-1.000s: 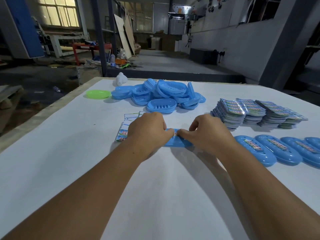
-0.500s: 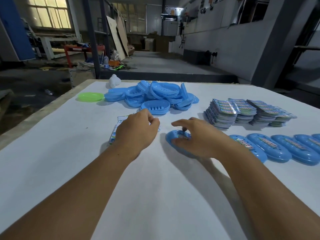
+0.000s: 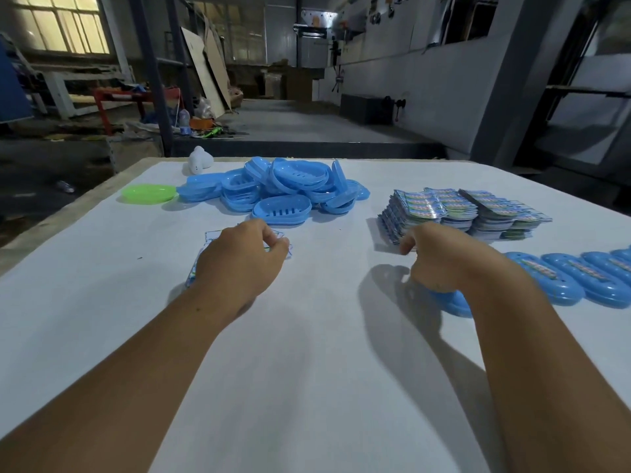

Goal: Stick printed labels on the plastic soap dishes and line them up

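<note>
the left hand point(image 3: 239, 264) rests on a small sheet of printed labels point(image 3: 210, 238) lying flat on the white paper-covered table point(image 3: 307, 370), its fingers curled and the fingertips pinched at the sheet's far edge. the right hand point(image 3: 440, 257) is curled over a glossy blue oval plastic soap dish point(image 3: 452, 302), holding it from above at the left end of the row; only the dish's near rim shows beneath the wrist, so whether it sits on the table or just above it cannot be told.

to its right runs a row of labelled blue dishes point(image 3: 566, 278), smooth domed ovals turned upside down, each with a narrow colourful strip along its back; three show fully and a fourth is cut by the frame edge (the held one not counted). behind them stand about three shiny fanned stacks of printed label sheets point(image 3: 457, 209).

at the far side lies a loose heap of blue slotted soap dishes point(image 3: 280, 191), too tangled to count, with one translucent green oval dish point(image 3: 148, 193) to its left and a white rounded plastic object point(image 3: 199, 160) behind.
</note>
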